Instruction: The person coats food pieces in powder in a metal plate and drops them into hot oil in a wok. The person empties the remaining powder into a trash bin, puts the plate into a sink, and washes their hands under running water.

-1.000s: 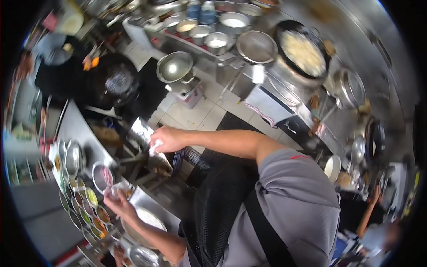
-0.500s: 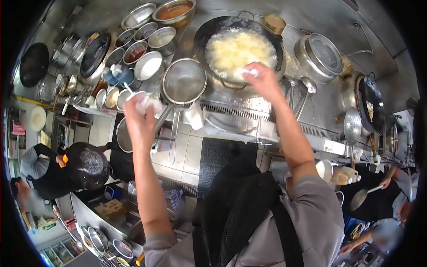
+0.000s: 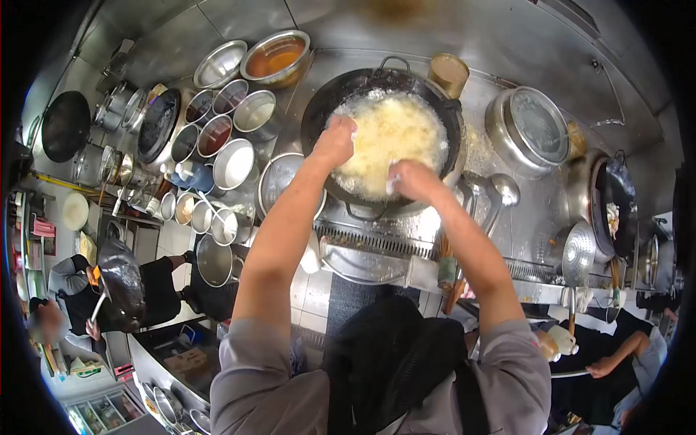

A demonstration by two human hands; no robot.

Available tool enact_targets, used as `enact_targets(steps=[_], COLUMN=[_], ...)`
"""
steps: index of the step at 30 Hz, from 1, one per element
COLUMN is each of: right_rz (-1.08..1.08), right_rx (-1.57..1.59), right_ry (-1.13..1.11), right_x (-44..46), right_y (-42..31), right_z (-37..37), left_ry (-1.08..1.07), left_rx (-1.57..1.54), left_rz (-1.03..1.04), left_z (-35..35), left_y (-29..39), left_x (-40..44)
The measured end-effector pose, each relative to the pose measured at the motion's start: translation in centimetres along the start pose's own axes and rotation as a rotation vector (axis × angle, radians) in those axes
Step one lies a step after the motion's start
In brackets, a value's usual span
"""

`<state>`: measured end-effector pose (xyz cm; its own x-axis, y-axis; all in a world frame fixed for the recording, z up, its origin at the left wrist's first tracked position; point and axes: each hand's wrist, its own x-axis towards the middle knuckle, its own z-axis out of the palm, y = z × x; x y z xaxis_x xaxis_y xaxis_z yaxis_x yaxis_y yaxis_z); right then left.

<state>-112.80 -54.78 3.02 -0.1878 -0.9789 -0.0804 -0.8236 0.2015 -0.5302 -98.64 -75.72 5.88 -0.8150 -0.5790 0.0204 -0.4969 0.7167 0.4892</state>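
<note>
A large black wok (image 3: 308, 119) stands on the range, full of bubbling oil with pale yellow frying pieces (image 3: 395, 138). Over its left side is my left hand (image 3: 336, 143), fingers closed, with a bit of something white showing at the fingertips. My right hand (image 3: 415, 181) hangs above the near part of the oil, closed on a small white lump (image 3: 392, 177). The kind of white stuff in either hand cannot be made out. A round mesh strainer (image 3: 279, 177) lies left of the wok, partly behind my left forearm.
Left stand metal seasoning pots (image 3: 233, 164) and a bowl of orange liquid (image 3: 275, 59). At right are a ladle (image 3: 505, 190), a lidded steel pot (image 3: 533, 130) and a perforated skimmer (image 3: 578, 254). One person handles a wok (image 3: 122, 283) at far left; another person's arm (image 3: 625, 355) shows at right.
My left hand has moved right and up, from beside the strainer to over the wok. My right hand stays over the oil, slightly lower in view. The view has shifted too.
</note>
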Motion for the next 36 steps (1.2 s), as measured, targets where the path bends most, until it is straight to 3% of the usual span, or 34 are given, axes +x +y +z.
enact_targets(steps=[4, 10, 13, 14, 15, 19, 21, 23, 25, 26, 29, 32, 36], right_rz=[0.082, 0.019, 0.050, -0.059, -0.074, -0.401, -0.474, -0.501, -0.669, -0.717, -0.984, -1.056, -1.176], right_rx=[-0.107, -0.126, -0.058, -0.164, -0.060, 0.156, 0.321, 0.279, 0.499, 0.412, 0.318, 0.465, 0.362], right_ry=[-0.094, 0.521, 0.656, 0.700, 0.702, 0.666, 0.561, 0.411, 0.144, 0.085, -0.105, -0.448, -0.873], right_x=[0.7, -2.3, -5.0, -5.8, -6.1, -3.6, -2.2, -2.6, -0.9, -1.8, -5.9, -11.4, -24.4], right_y=[1.6, 3.3, -1.2, -2.3, -4.0, -9.0, -13.9, -21.7, -25.8, -29.4, -39.4, -47.8, -60.6], right_z=[0.9, -3.3, -7.9, -8.9, -9.3, -7.9, -5.7, -2.3, 3.8, 6.2, 12.6, 20.0, 27.2], left_ry=[-0.034, 0.001, 0.205, 0.274, 0.396, 0.675, 0.718, 0.874, 1.001, 1.095, 1.226, 1.349, 1.514], left_rx=[0.046, 0.033, -0.074, -0.073, -0.032, 0.025, -0.047, 0.039, 0.048, 0.058, 0.199, 0.276, 0.327], left_rz=[-0.090, -0.117, 0.026, 0.100, 0.234, 0.141, -0.125, -0.307, -0.538, -0.582, -0.833, -1.167, -1.655], left_z=[0.9, -0.5, -3.1, -4.6, -5.4, -10.1, -11.8, -11.3, -11.1, -10.6, -9.8, -6.7, 1.2], left_y=[0.2, 0.1, -0.9, -0.8, -1.7, -3.9, -5.1, -8.3, -10.5, -11.3, -8.3, -2.8, 3.7], left_x=[7.2, 10.0, 6.7, 4.3, 1.9, -15.1, -26.4, -37.3, -48.6, -54.3, -71.4, -87.1, -103.8])
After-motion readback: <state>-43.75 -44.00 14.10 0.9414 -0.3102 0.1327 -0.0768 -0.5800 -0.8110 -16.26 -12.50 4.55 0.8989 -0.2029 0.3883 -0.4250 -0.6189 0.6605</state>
